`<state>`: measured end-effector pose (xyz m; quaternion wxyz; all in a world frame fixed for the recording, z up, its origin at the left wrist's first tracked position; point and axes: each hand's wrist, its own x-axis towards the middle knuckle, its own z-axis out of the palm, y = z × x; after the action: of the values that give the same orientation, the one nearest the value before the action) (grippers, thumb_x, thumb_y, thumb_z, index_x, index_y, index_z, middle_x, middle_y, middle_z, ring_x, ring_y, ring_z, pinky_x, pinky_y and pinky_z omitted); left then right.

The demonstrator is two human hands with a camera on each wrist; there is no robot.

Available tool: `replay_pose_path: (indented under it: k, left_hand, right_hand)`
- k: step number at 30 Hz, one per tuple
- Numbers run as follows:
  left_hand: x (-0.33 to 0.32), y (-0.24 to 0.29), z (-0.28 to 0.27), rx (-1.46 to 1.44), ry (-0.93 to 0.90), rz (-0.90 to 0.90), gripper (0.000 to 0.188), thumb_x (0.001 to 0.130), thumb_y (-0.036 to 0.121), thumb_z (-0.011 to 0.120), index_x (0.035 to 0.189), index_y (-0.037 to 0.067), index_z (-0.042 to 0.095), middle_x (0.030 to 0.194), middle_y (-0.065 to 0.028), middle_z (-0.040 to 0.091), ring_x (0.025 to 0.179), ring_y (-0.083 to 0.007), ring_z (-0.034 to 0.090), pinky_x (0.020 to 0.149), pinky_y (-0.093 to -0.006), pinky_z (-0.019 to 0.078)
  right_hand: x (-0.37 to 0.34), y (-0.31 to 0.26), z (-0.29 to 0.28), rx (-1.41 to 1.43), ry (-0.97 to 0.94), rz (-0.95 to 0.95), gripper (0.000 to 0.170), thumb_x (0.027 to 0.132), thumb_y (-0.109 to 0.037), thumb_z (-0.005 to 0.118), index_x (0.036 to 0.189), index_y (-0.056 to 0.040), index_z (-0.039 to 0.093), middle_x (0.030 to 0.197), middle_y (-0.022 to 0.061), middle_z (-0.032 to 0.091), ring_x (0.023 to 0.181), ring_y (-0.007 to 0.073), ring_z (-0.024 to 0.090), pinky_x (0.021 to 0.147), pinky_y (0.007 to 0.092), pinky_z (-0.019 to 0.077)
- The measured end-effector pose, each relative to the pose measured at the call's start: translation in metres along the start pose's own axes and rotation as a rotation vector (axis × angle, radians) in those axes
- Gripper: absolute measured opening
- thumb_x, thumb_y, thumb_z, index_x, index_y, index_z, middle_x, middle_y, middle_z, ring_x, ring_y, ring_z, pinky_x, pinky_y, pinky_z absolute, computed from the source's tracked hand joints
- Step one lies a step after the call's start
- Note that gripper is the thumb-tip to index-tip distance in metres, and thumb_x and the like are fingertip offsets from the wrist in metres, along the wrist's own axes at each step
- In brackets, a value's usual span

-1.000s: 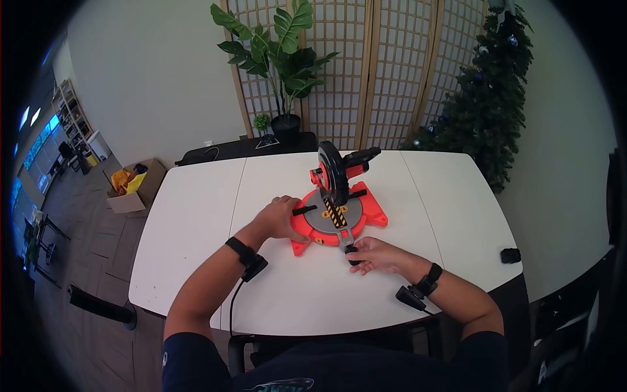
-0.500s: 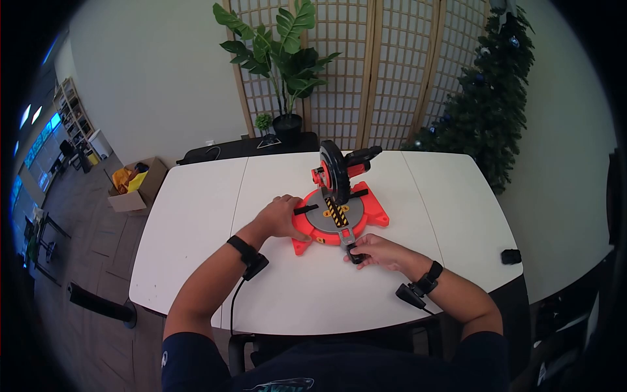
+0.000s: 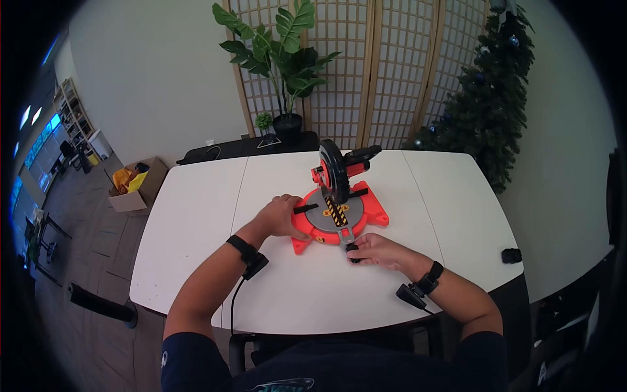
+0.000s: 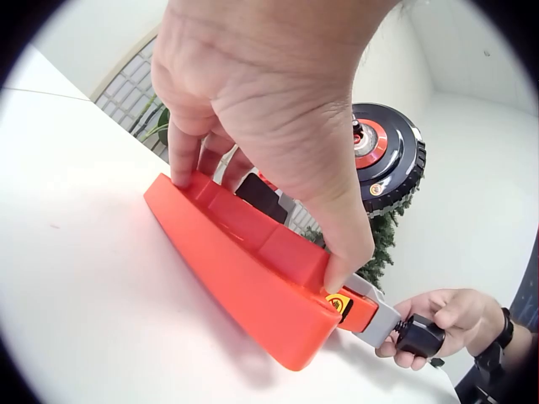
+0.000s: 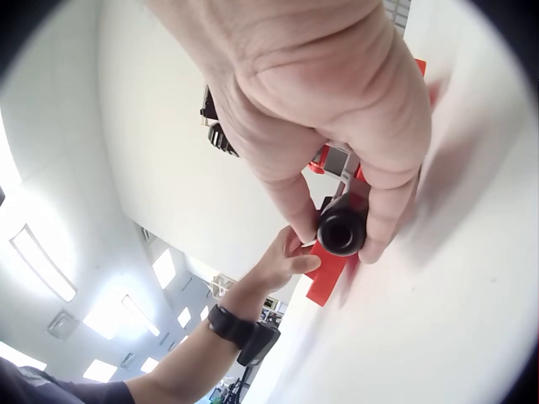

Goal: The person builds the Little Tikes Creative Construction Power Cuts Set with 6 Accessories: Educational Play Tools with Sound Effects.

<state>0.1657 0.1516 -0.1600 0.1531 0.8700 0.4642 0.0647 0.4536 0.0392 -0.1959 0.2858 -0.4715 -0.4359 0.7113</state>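
Note:
A toy miter saw [image 3: 339, 212] stands on the white table, with an orange-red base, a grey round turntable and a black toothed blade disc [image 3: 334, 171]. My left hand [image 3: 277, 217] grips the left side of the base [image 4: 227, 269], thumb at the front by a yellow sticker and fingers over the far part. At the front of the saw, a grey arm ends in a black knob [image 5: 342, 229]. Thumb and fingers of my right hand [image 3: 380, 252] pinch this knob from both sides. In the left wrist view, a threaded shaft shows between knob [image 4: 420, 337] and arm.
A small black object [image 3: 511, 255] lies at the table's right edge. Behind the white table [image 3: 196, 215] stand a potted plant [image 3: 286, 124], a folding screen and a decorated tree [image 3: 486, 98]. A cardboard box [image 3: 149, 189] is on the floor at left. Cables hang from both wrist cameras.
My right fingers have shifted their hold around the knob, which swung slightly right and back. My left hand and the saw's base have stayed nearly still.

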Motion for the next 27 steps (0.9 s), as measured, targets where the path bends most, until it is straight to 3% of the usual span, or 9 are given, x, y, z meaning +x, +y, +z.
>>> replay_pose_path:
  k: [7,12,18,27]
  left_hand:
    - [0.0,0.0,0.002,0.011,0.008,0.009,0.109,0.052,0.055,0.088,0.136,-0.004,0.052,0.133,-0.022,0.057,0.124,-0.0366,0.055,0.107,-0.0412,0.0455]
    - [-0.001,0.0,0.002,0.02,0.007,0.011,0.109,0.052,0.055,0.088,0.136,-0.004,0.052,0.134,-0.0221,0.057,0.123,-0.0369,0.055,0.106,-0.0416,0.0458]
    - [0.0,-0.001,0.001,-0.001,0.002,0.003,0.11,0.052,0.055,0.088,0.138,-0.004,0.052,0.135,-0.0224,0.056,0.125,-0.0372,0.054,0.107,-0.0418,0.0456]
    - [0.0,-0.001,0.0,-0.008,-0.008,-0.005,0.109,0.053,0.054,0.088,0.138,-0.004,0.051,0.135,-0.0221,0.057,0.125,-0.0368,0.054,0.107,-0.0416,0.0458]
  right_hand:
    - [0.008,0.006,-0.012,0.084,-0.067,0.065,0.029,0.092,-0.008,0.071,0.116,0.003,0.06,0.107,0.0083,0.067,0.099,0.0154,0.068,0.09,0.0341,0.0592]
    - [0.009,0.003,-0.006,0.015,-0.112,0.048,0.031,0.091,-0.005,0.071,0.12,0.0023,0.06,0.109,0.0099,0.068,0.1,0.0191,0.069,0.092,0.0377,0.0597]
    - [0.008,0.01,-0.003,0.076,-0.067,0.038,0.025,0.094,-0.009,0.07,0.112,0.005,0.062,0.106,0.0111,0.067,0.101,0.019,0.069,0.094,0.0331,0.0592]
    - [0.005,0.01,-0.01,0.183,-0.079,0.072,0.029,0.094,-0.013,0.071,0.112,0.007,0.06,0.109,0.0126,0.065,0.103,0.0211,0.069,0.096,0.0311,0.0582]
